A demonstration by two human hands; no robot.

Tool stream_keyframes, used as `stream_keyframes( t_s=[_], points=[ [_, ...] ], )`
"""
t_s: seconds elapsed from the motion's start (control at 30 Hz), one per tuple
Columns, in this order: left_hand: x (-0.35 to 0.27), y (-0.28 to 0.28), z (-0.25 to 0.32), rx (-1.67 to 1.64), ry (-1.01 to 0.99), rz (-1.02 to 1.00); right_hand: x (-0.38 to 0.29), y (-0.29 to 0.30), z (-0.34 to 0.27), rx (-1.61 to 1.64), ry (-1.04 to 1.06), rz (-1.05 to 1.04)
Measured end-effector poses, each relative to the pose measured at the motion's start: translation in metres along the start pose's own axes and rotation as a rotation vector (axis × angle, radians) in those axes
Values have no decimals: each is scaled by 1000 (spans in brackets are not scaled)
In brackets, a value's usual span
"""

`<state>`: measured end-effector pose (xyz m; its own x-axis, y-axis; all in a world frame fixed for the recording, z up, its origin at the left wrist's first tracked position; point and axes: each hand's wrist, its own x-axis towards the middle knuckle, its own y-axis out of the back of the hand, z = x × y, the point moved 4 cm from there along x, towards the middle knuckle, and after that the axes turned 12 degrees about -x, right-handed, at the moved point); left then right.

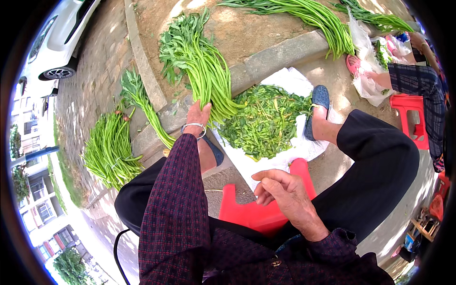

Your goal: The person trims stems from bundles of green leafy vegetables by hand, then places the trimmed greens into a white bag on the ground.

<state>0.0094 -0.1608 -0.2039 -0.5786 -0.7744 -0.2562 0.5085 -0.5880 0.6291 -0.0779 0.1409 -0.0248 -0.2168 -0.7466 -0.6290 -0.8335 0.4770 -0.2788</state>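
My left hand [198, 117], with a silver bangle at its wrist, grips stems at the near end of a large bunch of leafy green vegetables [210, 74], which look like water spinach. The bunch lies across a concrete kerb, leaves on the soil. My right hand [285, 199] hovers above a red plastic stool [249, 213] between my legs, its fingers loosely bent and apart, with nothing visible in them. Ahead of it, chopped or snapped greens [265, 121] are heaped on a white plastic sheet [235, 160] between my blue shoes [320, 97].
A tied bundle of stems [110, 149] and a smaller bunch [148, 110] lie at left. More long greens [317, 21] hang over the kerb [281, 53]. At right, another person's leg [409, 80] is beside a red stool [411, 117]. A white car [60, 42] stands upper left.
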Motion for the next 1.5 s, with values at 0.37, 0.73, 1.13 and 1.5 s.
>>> stream_keyframes(
  t_s=[0.37,0.73,1.13,1.5],
  points=[
    [-8,11,7,233,-99,74,-1,-3,0,-21,12,-14],
    [3,192,-140,-757,602,699,1,-4,0,-30,-50,-12],
    [-19,129,-190,184,502,631,23,-10,5,-100,-163,62],
    [-12,134,-164,232,564,615,30,-13,10,-116,-195,44]
  ],
)
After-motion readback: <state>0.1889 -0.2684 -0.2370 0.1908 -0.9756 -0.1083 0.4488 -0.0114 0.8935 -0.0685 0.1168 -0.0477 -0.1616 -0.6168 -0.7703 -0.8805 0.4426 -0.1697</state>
